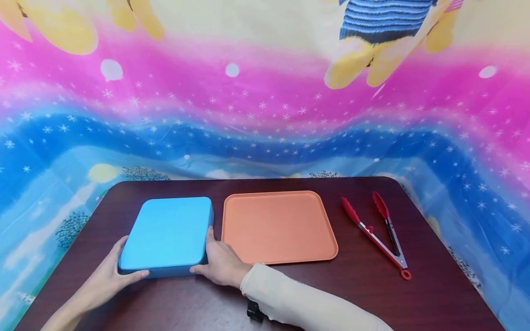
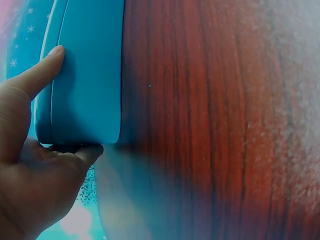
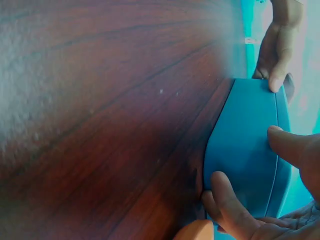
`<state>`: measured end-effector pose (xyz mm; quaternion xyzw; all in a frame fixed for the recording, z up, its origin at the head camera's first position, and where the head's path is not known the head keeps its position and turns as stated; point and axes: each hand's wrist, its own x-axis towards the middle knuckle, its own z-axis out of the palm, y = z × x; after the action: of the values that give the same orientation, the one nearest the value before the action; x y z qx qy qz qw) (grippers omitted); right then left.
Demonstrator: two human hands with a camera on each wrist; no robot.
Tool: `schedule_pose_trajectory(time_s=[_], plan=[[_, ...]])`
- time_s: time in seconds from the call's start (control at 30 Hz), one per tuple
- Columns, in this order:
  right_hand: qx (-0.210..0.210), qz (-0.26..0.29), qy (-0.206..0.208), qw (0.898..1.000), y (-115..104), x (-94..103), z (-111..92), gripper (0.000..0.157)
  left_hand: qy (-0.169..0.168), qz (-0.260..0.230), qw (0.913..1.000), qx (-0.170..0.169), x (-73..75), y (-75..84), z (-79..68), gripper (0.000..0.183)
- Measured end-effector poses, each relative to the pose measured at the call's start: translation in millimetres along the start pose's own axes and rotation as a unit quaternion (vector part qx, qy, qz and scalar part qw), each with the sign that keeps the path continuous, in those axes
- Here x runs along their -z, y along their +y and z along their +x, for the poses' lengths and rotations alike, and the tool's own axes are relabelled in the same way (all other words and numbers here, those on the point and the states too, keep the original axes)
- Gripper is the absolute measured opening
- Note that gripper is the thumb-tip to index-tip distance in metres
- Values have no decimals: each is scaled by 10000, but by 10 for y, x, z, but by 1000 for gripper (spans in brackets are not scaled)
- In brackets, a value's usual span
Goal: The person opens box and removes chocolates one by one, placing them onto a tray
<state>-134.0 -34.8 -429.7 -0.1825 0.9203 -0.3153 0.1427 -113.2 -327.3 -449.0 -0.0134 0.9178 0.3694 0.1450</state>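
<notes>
A light blue lidded box [image 1: 167, 232] sits at the left of the dark table, and both hands hold it from its two sides. My left hand [image 1: 109, 271] grips the near left corner, its thumb on the front wall and its fingers along the left side. At the near right corner my right hand [image 1: 223, 262] grips the box, thumb on the front and fingers against the right wall. The seam between lid and body shows in the left wrist view along the box's front wall [image 2: 90, 75].
Right beside the box lies an orange tray [image 1: 279, 227]. Farther right, red-tipped tongs [image 1: 378, 241] lie spread apart on the wood-grain table [image 1: 372, 285]. A colourful printed cloth [image 1: 265, 101] hangs behind and around the table. The right forearm crosses in front of the tray.
</notes>
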Motion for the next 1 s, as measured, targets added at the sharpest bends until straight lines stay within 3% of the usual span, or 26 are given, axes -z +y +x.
schedule_pose_trajectory(time_s=[0.17,0.33,0.5,1.0], plan=[[-64,261,43,9996,9,-21,7,110,-75,-19,10000,-47,-5,-18,8,117],[-91,393,207,9990,-6,-53,35,116,199,-104,9996,-198,-52,-7,14,117],[-188,552,333,9977,-20,-73,71,120,425,-189,9989,-107,-72,1,23,118],[-234,769,585,9950,-37,-105,93,119,932,-27,9954,-233,-115,62,52,120]])
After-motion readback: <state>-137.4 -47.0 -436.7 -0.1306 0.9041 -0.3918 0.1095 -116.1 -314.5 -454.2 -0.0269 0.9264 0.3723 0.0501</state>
